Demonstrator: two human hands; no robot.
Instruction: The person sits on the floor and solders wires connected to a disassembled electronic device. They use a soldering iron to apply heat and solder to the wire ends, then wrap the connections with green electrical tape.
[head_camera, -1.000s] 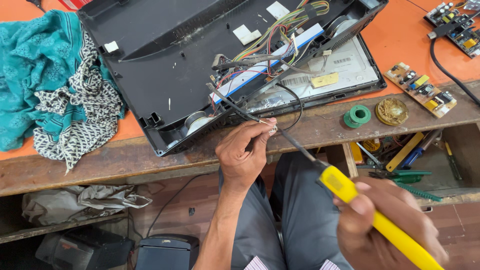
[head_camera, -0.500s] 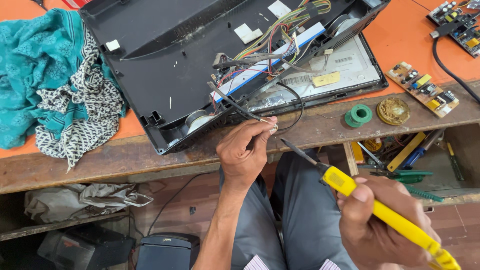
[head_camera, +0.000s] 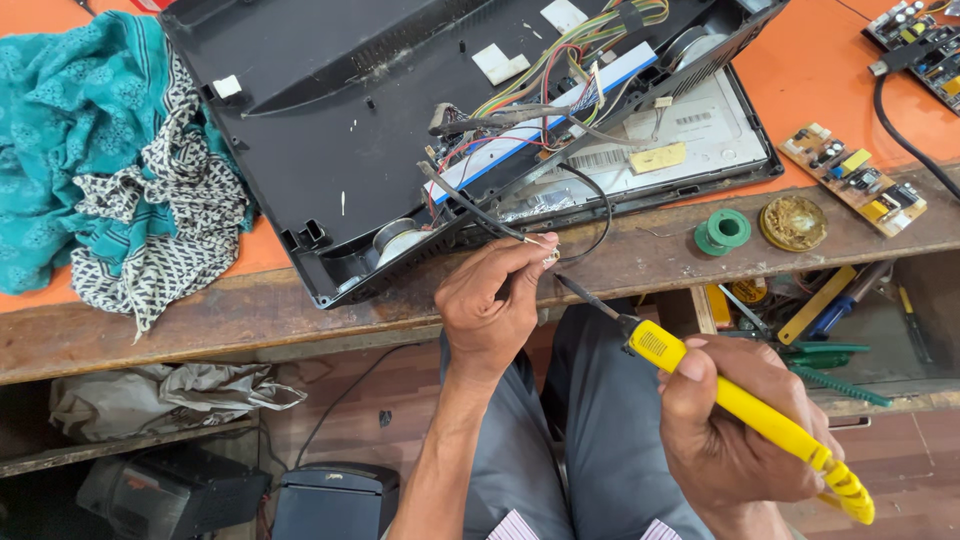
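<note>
The thin black wire was pinched by the left hand, steady for the yellow-handled soldering iron gripped in the right hand.

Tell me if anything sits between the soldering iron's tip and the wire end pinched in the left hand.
Nothing visible does. The soldering iron in the right hand points its tip across open air at the wire end held by the left hand.

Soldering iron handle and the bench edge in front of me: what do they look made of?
The soldering iron in the right hand has a glossy yellow handle, seemingly moulded plastic, with a dark metal shaft. The bench edge looks like bare, worn wood: brown grain and scuffs show. The top behind it is smooth orange, possibly laminate.
</note>
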